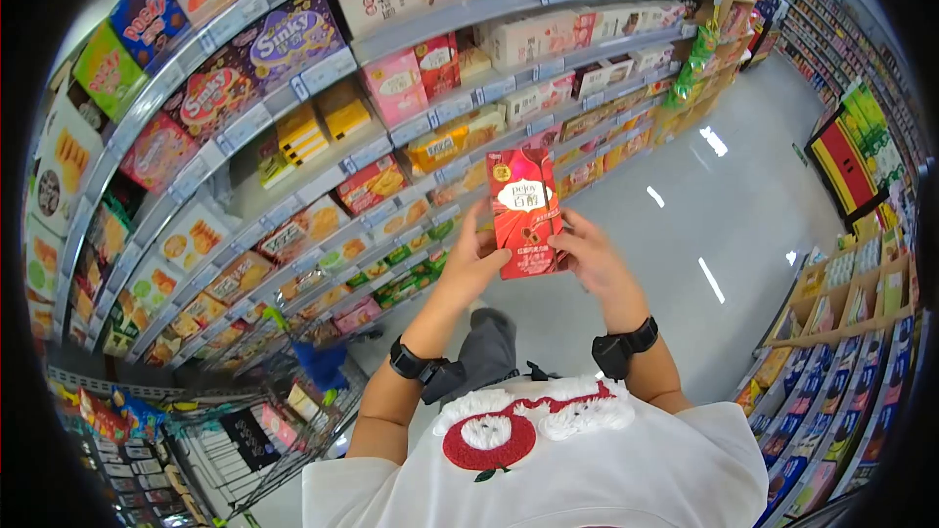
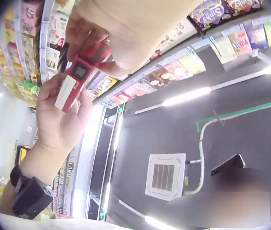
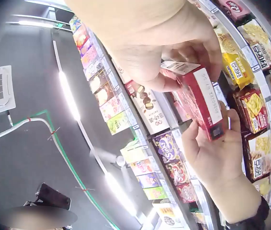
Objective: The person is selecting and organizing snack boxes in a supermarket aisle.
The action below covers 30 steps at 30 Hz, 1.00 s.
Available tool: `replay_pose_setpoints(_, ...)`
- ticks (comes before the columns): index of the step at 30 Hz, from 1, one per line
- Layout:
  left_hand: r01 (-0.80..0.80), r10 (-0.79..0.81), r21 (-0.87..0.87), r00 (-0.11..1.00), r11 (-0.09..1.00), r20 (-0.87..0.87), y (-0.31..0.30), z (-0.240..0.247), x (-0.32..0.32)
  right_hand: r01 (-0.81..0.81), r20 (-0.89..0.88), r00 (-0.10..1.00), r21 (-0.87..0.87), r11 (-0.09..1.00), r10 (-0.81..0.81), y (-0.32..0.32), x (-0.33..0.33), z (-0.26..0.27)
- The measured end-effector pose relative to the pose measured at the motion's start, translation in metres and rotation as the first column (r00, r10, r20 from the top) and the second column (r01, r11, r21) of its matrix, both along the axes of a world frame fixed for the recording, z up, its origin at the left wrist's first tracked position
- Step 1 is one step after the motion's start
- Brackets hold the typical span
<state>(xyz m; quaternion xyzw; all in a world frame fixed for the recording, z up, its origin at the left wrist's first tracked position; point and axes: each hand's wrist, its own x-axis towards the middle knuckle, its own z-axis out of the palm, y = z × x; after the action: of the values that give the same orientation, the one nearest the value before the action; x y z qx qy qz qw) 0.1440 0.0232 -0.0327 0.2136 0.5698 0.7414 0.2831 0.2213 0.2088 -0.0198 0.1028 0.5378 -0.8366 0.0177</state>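
Note:
A red Pejoy biscuit box [image 1: 525,235] is held upright in front of the chest, its printed front toward the head camera. My left hand [image 1: 474,259] grips its left edge, thumb lying over the lower front. From the other side my right hand [image 1: 594,256] holds the right edge, its thumb near the front. In the left wrist view the narrow end of the box [image 2: 75,79] shows a white strip and a dark square. The right wrist view shows a printed date line on the white strip of the box [image 3: 207,98]. Some fingers are hidden behind the box.
Shelves of boxed snacks [image 1: 411,127] curve along the left and front. A shopping cart [image 1: 210,455] with items in it stands at lower left. Pale shiny floor [image 1: 675,225] runs ahead along the aisle; low display cartons [image 1: 841,288] line the right side.

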Motion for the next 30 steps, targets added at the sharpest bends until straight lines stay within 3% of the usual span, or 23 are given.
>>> replay_pose_setpoints(1,-0.039,0.039,-0.003,0.999,0.999,0.033,0.006,0.002,-0.017,0.003,0.004,1.000,0.028,1.000,-0.003,0.005,-0.017,0.002)
replay_pose_setpoints(4,-0.093,0.074,-0.110,0.983,0.990,-0.166,0.021,-0.005,-0.080,-0.015,-0.005,1.000,0.114,0.993,0.015,0.019,-0.077,-0.002)
replay_pose_setpoints(5,-0.115,0.114,0.002,0.986,0.993,-0.125,0.027,-0.005,-0.097,-0.100,-0.045,0.993,0.107,0.989,0.105,0.028,-0.100,-0.009)
replay_pose_setpoints(8,-0.098,0.098,0.013,0.995,0.995,0.025,0.031,0.003,-0.144,-0.215,-0.172,0.958,0.112,0.970,0.232,0.032,-0.159,-0.001)
replay_pose_setpoints(9,-0.082,0.077,0.039,0.991,0.996,0.111,0.030,0.003,-0.156,-0.258,-0.142,0.952,0.112,0.960,0.272,0.033,-0.174,0.004)
replay_pose_setpoints(12,-0.073,0.070,0.080,0.997,0.994,0.046,0.027,0.007,-0.184,-0.328,-0.061,0.945,-0.117,0.937,0.322,0.052,-0.218,-0.024)
replay_pose_setpoints(13,-0.024,0.023,0.012,0.999,1.000,0.034,0.021,0.003,-0.194,-0.336,-0.091,0.942,-0.230,0.913,0.324,0.055,-0.234,-0.033)
replay_pose_setpoints(14,0.004,-0.003,-0.046,1.000,0.999,0.015,0.018,0.000,-0.200,-0.260,-0.116,0.960,-0.023,0.965,0.256,0.061,-0.249,-0.038)
replay_pose_setpoints(16,0.033,-0.038,-0.170,0.999,0.985,-0.024,0.011,0.002,-0.210,-0.066,-0.215,0.964,0.369,0.927,0.154,0.066,-0.289,-0.031)
replay_pose_setpoints(17,0.038,-0.036,-0.140,0.999,0.989,0.018,0.011,0.005,-0.210,0.014,-0.289,0.950,0.430,0.903,0.123,0.066,-0.302,-0.029)
replay_pose_setpoints(19,-0.011,0.002,-0.155,0.998,0.988,-0.057,0.011,-0.006,-0.215,0.177,-0.435,0.896,0.527,0.831,0.084,0.062,-0.326,-0.026)
replay_pose_setpoints(22,-0.115,0.082,-0.198,0.982,0.973,-0.172,0.013,-0.007,-0.214,0.232,-0.443,0.894,0.577,0.783,0.061,0.052,-0.356,-0.022)
replay_pose_setpoints(26,-0.171,0.124,-0.217,0.969,0.961,-0.212,0.020,-0.010,-0.205,0.142,-0.314,0.934,0.763,0.630,0.170,0.052,-0.373,-0.014)
replay_pose_setpoints(30,-0.298,0.207,-0.292,0.930,0.909,-0.305,0.032,-0.015,-0.201,0.238,-0.414,0.876,0.818,0.523,0.249,0.057,-0.392,-0.024)
